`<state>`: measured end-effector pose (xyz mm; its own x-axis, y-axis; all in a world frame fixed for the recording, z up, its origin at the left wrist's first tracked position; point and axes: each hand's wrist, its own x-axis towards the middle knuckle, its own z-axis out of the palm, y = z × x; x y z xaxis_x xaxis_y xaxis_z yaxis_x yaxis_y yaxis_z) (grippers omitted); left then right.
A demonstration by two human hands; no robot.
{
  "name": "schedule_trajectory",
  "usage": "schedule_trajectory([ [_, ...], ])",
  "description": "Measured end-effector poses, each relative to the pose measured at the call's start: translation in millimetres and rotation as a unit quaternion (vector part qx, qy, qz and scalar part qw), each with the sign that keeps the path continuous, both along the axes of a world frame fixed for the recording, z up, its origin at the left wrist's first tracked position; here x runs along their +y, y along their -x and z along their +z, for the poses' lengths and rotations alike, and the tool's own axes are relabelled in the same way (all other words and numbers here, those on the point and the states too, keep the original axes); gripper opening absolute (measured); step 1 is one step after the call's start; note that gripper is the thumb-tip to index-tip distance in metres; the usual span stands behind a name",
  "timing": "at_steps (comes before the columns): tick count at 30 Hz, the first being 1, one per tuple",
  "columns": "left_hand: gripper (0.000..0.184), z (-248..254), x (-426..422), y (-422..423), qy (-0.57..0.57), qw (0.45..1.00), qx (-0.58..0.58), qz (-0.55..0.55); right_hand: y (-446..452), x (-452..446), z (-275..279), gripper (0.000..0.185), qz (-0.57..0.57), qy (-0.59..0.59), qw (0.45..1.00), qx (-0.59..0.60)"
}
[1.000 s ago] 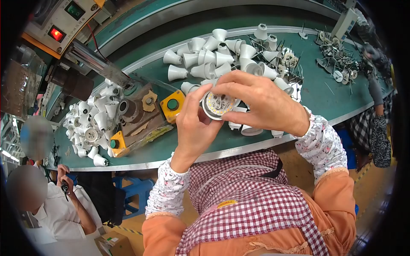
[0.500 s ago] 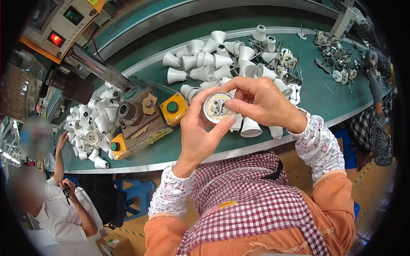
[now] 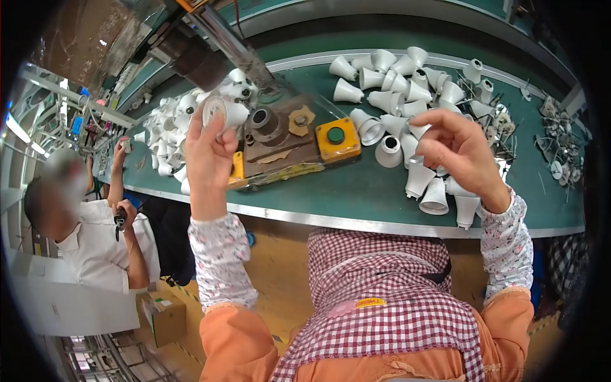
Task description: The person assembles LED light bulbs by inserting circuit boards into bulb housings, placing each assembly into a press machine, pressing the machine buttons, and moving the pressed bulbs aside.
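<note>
My left hand (image 3: 211,149) is raised at the left side of the press. Its fingers are closed on a white lamp housing (image 3: 235,114), whose round board face is turned toward the thumb. Just right of that housing stands the metal holder (image 3: 266,124) of the press. My right hand (image 3: 463,153) hovers over the right part of the bench with bent fingers, thumb and forefinger apart and nothing between them. Beneath and beside it lie several white cone-shaped lamp housings (image 3: 435,197), some upright and some on their sides.
A yellow box with a green button (image 3: 335,135) sits right of the holder. The press column (image 3: 235,48) rises behind. A pile of white housings (image 3: 167,127) covers the left bench; wired discs (image 3: 560,143) lie far right. Another person (image 3: 95,235) is at the left.
My hands have parted. My left hand has carried the lamp housing left to the pile beside the press; my right hand has let go and moved right. The view has shifted left.
</note>
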<state>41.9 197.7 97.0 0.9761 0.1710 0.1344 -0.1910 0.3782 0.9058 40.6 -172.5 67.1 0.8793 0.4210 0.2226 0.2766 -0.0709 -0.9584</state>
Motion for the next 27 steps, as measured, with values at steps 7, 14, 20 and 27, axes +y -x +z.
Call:
schedule_trajectory([
  [7,0.044,8.4,9.9,-29.9,-0.078,0.99,0.112,-0.024,6.8,11.8,-0.4,0.022,-0.01,0.059,0.995,-0.076],
  [14,0.042,7.5,11.8,-46.4,-0.176,0.97,0.151,-0.078,7.1,9.4,-2.8,0.022,-0.012,0.074,0.994,-0.079],
  [20,0.044,1.8,12.0,-50.1,-0.218,0.96,0.135,-0.111,4.7,23.1,3.8,0.022,0.017,0.091,0.989,-0.114],
  [27,0.046,-1.9,21.2,-24.3,-0.215,0.973,0.079,-0.04,-34.3,66.3,-16.1,0.035,0.104,0.315,0.896,-0.296],
])
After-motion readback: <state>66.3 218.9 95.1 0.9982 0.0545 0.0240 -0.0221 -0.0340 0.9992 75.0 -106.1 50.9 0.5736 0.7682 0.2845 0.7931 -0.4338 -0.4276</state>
